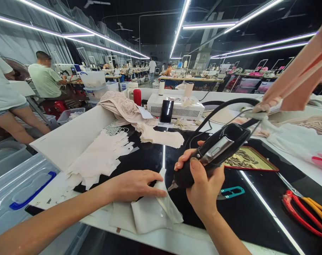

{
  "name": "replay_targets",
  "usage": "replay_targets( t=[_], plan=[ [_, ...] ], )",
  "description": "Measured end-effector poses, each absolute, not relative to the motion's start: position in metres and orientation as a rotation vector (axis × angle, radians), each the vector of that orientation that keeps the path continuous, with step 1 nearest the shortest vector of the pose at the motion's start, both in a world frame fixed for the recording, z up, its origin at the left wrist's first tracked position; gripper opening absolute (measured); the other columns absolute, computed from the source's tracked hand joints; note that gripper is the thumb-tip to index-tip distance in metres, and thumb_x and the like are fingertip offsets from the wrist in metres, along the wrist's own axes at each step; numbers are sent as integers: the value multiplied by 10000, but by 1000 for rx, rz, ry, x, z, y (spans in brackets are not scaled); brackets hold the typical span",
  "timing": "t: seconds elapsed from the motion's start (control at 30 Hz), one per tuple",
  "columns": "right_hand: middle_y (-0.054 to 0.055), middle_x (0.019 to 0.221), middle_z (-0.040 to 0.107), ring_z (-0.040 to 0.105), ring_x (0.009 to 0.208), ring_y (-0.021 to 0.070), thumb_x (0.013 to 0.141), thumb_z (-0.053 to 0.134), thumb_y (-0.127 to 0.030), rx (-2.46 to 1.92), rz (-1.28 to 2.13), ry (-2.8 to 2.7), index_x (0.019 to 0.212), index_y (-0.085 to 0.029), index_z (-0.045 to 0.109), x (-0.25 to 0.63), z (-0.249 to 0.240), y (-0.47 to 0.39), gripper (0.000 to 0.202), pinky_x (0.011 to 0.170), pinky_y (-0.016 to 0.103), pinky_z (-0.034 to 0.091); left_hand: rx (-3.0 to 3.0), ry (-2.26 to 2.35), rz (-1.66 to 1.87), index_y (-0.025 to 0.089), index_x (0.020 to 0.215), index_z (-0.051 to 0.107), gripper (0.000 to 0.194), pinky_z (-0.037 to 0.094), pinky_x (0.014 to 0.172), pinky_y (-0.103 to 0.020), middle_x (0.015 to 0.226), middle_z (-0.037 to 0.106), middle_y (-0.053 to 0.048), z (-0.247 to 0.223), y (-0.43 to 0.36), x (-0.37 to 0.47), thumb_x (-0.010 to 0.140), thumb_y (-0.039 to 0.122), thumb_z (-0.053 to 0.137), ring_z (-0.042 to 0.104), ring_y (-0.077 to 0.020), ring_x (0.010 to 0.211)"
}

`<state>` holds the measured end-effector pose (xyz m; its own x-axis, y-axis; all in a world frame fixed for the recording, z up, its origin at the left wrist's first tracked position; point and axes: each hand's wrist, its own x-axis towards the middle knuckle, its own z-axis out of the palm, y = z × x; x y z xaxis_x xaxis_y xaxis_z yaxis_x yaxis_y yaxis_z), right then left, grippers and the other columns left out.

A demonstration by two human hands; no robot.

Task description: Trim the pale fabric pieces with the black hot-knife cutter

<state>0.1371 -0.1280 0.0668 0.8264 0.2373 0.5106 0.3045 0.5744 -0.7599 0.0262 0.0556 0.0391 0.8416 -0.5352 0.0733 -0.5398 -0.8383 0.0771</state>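
Observation:
My left hand point(137, 185) holds down a folded white fabric piece point(150, 214) at the table's front edge, its thumb and fingers on the narrow upper strip. In my right hand point(203, 191) is a black corded handheld tool point(216, 152) with a silver lever, fingers wrapped round its body. The tool's small metal tip points left and down, just right of the fabric's edge; whether they touch I cannot tell. Beyond my left hand lies a spread stack of pale fabric pieces point(99, 156). Another stack of cut pieces point(161, 136) rests farther back on the black tabletop point(145, 156).
Teal thread snips point(232, 192) and red-handled scissors point(301, 214) lie to the right, near a tray point(267, 163) of small strips. A phone point(166, 111) leans on a white machine box point(177, 102). Pink fabric point(299, 74) hangs by the tool's cord. People work at the left.

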Motion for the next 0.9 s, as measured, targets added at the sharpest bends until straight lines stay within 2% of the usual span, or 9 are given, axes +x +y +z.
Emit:
replay_targets(
  t=[0.27, 0.8, 0.9],
  plan=[
    [-52, 808, 680, 636, 611, 125, 920, 751, -303, -986, -25, -628, 1032, -268, 566, 135, 66, -124, 219, 563, 277, 541, 2908, -867, 48, 327, 1485, 570, 638, 507, 1070, -322, 1519, 546, -121, 35, 56, 28, 954, -20, 502, 542, -267, 1412],
    [-52, 796, 664, 629, 628, 136, 900, 756, -321, -987, -74, -602, 1037, -268, 551, 146, 67, -113, 252, 597, 303, 570, 2850, -810, 125, 360, 1449, 609, 602, 497, 1084, -335, 1565, 529, -78, 28, 56, 27, 968, 6, 526, 557, -279, 1406],
    [-57, 799, 666, 622, 630, 135, 901, 761, -317, -970, -75, -613, 1057, -271, 557, 149, 67, -111, 260, 600, 303, 560, 2870, -790, 90, 366, 1463, 602, 602, 503, 1074, -345, 1573, 515, -97, 28, 55, 28, 980, 17, 517, 561, -289, 1406]
  ],
)
